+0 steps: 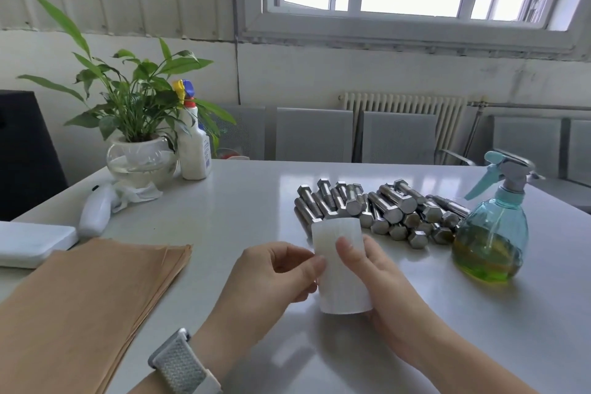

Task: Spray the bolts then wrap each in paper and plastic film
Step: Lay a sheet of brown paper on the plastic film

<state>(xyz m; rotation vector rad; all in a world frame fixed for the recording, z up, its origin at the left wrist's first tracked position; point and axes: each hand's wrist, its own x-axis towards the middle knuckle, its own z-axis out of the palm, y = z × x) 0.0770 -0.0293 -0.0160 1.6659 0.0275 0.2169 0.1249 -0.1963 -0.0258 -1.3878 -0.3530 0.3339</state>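
A white roll of plastic film (pixel 340 278) stands upright just above the table, held between both hands. My right hand (pixel 380 285) wraps around its right side, thumb across the front. My left hand (pixel 271 272) pinches at the roll's left edge with thumb and fingers. Behind the roll lies a pile of several steel hex bolts (pixel 380 208). A teal spray bottle (pixel 492 233) holding yellow-green liquid stands to the right of the bolts. A stack of brown paper sheets (pixel 86 304) lies at the front left.
A potted plant in a glass bowl (pixel 140 160) and a white spray bottle (pixel 193 150) stand at the back left. A white handheld device (pixel 96 214) with crumpled tissue and a white flat box (pixel 28 243) lie at the left. Grey chairs (pixel 313 134) line the table's far side.
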